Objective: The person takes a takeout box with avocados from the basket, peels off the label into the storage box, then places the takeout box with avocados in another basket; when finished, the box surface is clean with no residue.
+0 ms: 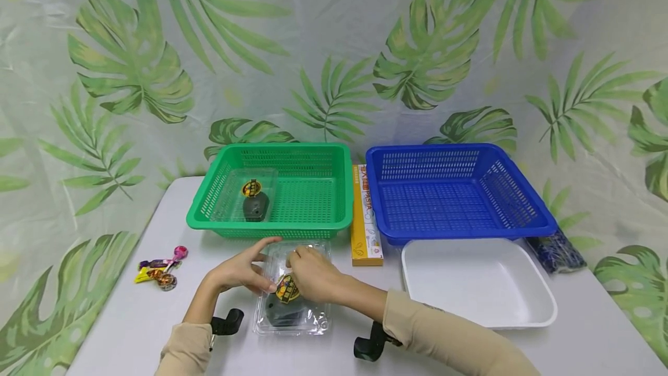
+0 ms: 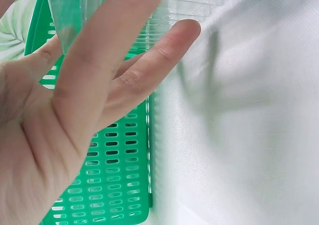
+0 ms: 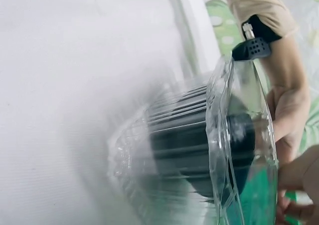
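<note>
At the near edge of the desk, in front of the green basket, lies a clear plastic box with a dark item inside. The left hand rests straight fingers against its left side; the right hand pinches the lid at the sticker. The shell is likely light, thin, slippery and easily crushed; take hold at the stiffer rim.

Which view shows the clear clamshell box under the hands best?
The head view: the whole clear clamshell box lies on the table, sticker and dark contents visible. The right wrist view shows it close, edge-on and blurred; the left wrist view shows only a ribbed clear corner behind the fingers.
</note>
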### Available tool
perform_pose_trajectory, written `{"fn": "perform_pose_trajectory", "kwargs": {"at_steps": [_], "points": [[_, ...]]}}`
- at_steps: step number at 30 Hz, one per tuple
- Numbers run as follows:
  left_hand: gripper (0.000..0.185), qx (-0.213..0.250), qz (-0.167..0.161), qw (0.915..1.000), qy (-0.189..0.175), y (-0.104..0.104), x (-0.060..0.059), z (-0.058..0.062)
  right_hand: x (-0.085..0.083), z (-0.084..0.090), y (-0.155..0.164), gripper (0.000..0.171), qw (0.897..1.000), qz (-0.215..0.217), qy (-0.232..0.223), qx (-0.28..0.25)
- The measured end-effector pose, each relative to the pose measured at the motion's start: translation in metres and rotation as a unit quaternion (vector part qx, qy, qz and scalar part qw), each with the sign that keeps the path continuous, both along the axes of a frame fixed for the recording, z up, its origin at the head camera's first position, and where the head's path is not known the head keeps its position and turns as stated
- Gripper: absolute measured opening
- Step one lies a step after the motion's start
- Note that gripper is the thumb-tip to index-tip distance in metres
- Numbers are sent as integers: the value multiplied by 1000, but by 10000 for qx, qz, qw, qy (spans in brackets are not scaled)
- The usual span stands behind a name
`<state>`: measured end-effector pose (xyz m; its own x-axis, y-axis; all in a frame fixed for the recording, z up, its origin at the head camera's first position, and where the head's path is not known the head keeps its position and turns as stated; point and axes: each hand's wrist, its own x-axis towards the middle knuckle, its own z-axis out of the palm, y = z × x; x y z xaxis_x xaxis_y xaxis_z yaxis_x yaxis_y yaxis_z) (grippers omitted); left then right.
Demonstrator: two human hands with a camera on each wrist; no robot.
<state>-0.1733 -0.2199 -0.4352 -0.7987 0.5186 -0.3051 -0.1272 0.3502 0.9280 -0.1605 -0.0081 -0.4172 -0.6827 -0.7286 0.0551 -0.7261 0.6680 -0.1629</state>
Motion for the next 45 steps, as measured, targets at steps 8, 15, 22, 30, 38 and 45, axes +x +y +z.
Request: {"fn": "perform_pose_trajectory", "kwargs": {"at_steps": [8,15,22,30,38,45], "points": [[104,-3,-18,10000,-16,-1,-1,-2,-6,0,9,22,9888,1443,-266,-274],[103,243,-52,9996,-154,-6,-1,-7,-14,5,9,18,9868,1371,-460,-731],[104,632,-175,9974,-288,-14,1,-11,-15,7,7,14,9906,882,-748,-733],[105,714,-85,9969,-328,-15,2,-12,-14,5,7,7,9899,604,-801,-1002],[105,659,-24,9972,-356,-13,1,-12,-4,1,0,10,9951,248,860,417],[105,646,-17,9972,-370,-13,0,-12,1,-6,-2,17,9798,254,1673,1061]]}}
